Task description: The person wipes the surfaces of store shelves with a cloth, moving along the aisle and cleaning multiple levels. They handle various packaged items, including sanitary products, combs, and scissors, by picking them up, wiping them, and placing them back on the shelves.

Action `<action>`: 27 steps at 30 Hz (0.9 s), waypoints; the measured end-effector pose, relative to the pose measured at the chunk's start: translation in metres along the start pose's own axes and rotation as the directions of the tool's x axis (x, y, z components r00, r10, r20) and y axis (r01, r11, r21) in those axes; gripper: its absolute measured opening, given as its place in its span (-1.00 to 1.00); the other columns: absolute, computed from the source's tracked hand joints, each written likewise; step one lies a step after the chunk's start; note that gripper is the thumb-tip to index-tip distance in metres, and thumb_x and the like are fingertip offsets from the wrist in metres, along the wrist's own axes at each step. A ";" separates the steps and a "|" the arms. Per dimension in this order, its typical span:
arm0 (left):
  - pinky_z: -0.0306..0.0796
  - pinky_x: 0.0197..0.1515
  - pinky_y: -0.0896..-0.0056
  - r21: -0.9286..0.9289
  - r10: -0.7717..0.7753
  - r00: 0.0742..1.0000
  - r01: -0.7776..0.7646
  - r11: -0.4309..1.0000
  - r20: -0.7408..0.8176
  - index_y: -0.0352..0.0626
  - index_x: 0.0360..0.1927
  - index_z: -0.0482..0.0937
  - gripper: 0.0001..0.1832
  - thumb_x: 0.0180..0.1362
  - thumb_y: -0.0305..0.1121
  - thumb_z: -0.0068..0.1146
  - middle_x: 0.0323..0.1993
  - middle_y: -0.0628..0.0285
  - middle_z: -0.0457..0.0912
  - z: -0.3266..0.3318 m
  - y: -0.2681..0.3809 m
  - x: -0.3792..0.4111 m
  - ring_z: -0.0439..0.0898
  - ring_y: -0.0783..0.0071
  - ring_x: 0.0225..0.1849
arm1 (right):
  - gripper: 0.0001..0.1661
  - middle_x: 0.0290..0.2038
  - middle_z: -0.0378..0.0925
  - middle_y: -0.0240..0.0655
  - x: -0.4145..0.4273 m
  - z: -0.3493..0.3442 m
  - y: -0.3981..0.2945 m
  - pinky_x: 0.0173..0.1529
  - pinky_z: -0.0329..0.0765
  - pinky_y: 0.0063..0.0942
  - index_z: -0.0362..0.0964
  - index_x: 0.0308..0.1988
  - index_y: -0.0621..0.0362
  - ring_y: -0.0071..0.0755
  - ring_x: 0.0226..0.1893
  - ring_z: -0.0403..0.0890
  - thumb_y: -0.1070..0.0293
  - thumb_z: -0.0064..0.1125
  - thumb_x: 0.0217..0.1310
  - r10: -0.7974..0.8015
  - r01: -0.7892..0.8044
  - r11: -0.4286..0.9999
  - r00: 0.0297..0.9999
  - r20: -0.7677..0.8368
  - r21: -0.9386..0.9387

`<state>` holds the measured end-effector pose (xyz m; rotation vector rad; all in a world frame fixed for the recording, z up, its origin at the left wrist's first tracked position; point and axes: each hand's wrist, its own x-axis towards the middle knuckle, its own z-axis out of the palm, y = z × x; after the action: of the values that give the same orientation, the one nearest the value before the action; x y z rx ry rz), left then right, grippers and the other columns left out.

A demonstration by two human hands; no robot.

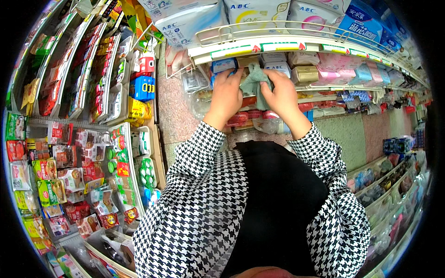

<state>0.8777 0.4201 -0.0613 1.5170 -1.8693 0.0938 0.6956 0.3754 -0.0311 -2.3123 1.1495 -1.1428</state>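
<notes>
A grey-green cloth (256, 83) is bunched in my right hand (282, 91), thumb on top. To its left, my left hand (226, 95) reaches into the front of the shelf. Its fingers bend beside a blue packet (223, 65) and a brownish packet (246, 62); whether they grip either one cannot be told. Just beyond my right hand stand white ABC packs (277, 66), with a gold pack (305, 75) to their right. The white shelf edge (243, 49) with price labels runs above both hands.
Large sanitary-pad packs (255, 14) stand behind a wire rail (264, 26) on the shelf above. Red-lidded containers (238, 119) sit below my hands. Snack racks (74, 166) rise at left, low bins (386, 180) at right. Tiled floor (342, 133) lies between.
</notes>
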 end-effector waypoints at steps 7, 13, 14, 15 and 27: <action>0.23 0.30 -0.16 0.121 0.121 0.988 -0.109 0.987 -0.096 -0.31 -0.12 0.56 -0.67 -0.04 -0.50 0.15 0.02 -0.03 0.50 0.014 0.016 -0.026 0.38 -0.12 0.22 | -0.61 -0.18 0.63 -0.14 0.034 0.032 0.002 0.03 0.51 -0.09 0.58 -0.04 0.08 0.09 -0.11 0.54 0.50 0.12 0.07 -0.261 0.254 0.959 0.965 -0.041 -0.122; 0.26 0.27 -0.13 0.122 0.118 0.991 -0.110 0.986 -0.062 -0.30 -0.09 0.57 -0.66 -0.01 -0.50 0.16 -0.03 0.01 0.54 0.015 0.019 -0.031 0.39 -0.11 0.21 | -0.62 -0.23 0.67 -0.17 0.039 0.037 0.027 -0.04 0.56 -0.08 0.61 -0.08 0.03 0.07 -0.13 0.59 0.44 0.11 0.04 -0.270 0.315 0.910 0.944 0.191 -0.268; 0.26 0.27 -0.13 0.117 0.110 0.991 -0.101 0.988 -0.072 -0.29 -0.07 0.57 -0.65 -0.01 -0.50 0.16 -0.01 0.02 0.54 0.015 0.019 -0.030 0.39 -0.10 0.22 | -0.63 -0.22 0.67 -0.18 0.041 0.032 0.026 -0.05 0.57 -0.08 0.62 -0.09 0.03 0.05 -0.13 0.60 0.43 0.12 0.03 -0.268 0.331 0.887 0.937 0.224 -0.322; 0.26 0.28 -0.12 0.109 0.109 0.990 -0.100 0.989 -0.084 -0.28 -0.05 0.57 -0.63 0.00 -0.50 0.15 0.01 0.03 0.54 0.015 0.019 -0.028 0.38 -0.09 0.23 | -0.63 -0.22 0.67 -0.18 0.043 0.027 0.025 -0.05 0.57 -0.09 0.61 -0.10 0.03 0.04 -0.13 0.61 0.43 0.12 0.03 -0.246 0.312 0.881 0.944 0.219 -0.356; 0.21 0.34 -0.10 0.053 -0.164 0.950 0.184 0.981 -0.264 -0.37 0.20 0.39 -0.42 0.03 -0.52 0.15 0.14 -0.09 0.41 -0.005 -0.016 -0.055 0.29 -0.15 0.29 | -0.58 -0.12 0.62 -0.09 0.044 0.032 -0.024 0.04 0.52 -0.09 0.58 0.02 0.07 0.10 -0.05 0.56 0.45 0.19 0.09 -0.207 0.218 0.962 0.975 0.084 -0.163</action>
<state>0.8970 0.4627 -0.0946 1.6309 -1.5353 0.2719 0.7490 0.3541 -0.0147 -2.6383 1.0309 -1.0657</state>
